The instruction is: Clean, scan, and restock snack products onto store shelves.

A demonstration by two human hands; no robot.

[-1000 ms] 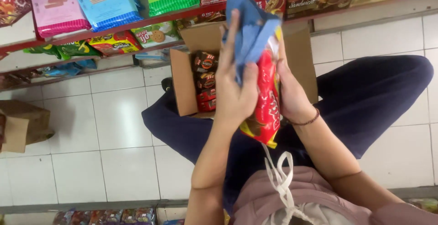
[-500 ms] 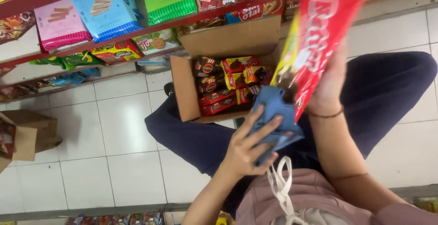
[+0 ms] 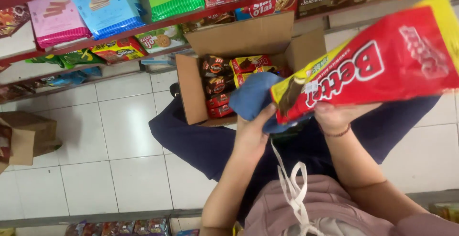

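My right hand (image 3: 337, 116) holds a long red and yellow snack packet (image 3: 373, 66) from underneath, tilted up toward the right. A folded blue cloth (image 3: 253, 99) is gripped in my left hand (image 3: 251, 133) and pressed against the packet's lower left end. Both hands are raised over my lap, just in front of an open cardboard box (image 3: 189, 87) that is filled with several red and brown snack packets (image 3: 224, 80). I sit on the floor in dark trousers.
Store shelves (image 3: 158, 21) stocked with pink, blue, green and red snack packs run along the top. A smaller brown cardboard box (image 3: 28, 135) sits on the white tiled floor at the left. Another low shelf edge with packets runs along the bottom.
The red packet has swung from upright to lying tilted to the right. My left hand with the blue cloth moved from the packet's top down to its lower end.
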